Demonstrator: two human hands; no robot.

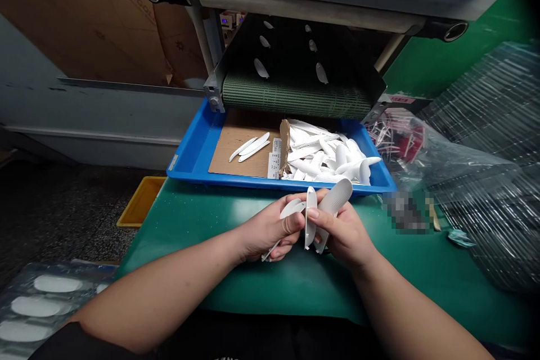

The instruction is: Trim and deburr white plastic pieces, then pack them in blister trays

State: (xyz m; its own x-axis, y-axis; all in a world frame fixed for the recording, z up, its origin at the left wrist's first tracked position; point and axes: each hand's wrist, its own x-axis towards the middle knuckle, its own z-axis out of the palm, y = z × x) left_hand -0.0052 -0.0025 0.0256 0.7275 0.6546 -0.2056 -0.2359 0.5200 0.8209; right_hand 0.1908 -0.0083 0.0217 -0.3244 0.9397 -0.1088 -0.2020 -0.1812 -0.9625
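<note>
My left hand [270, 230] and my right hand [343, 233] meet low over the green mat, just in front of a blue tray. The left hand pinches a thin, curved white plastic piece [292, 209], whose tip passes under the fingers and sticks out below. The right hand grips a wide, curved white moulded part [335, 202] and a narrower white part [310, 216] standing upright beside it. The two hands nearly touch. In the blue tray [198, 146], a heap of similar white parts [324, 158] lies on cardboard, with several slim pieces [251, 148] set apart.
A green mesh conveyor belt [295, 95] ends above the tray, with white parts on the dark panel [287, 50] behind it. A yellow bin [141, 201] stands left of the green mat [291, 292]. Clear plastic sheeting [476, 180] lies right, and a tray of white ovals [36, 306] lower left.
</note>
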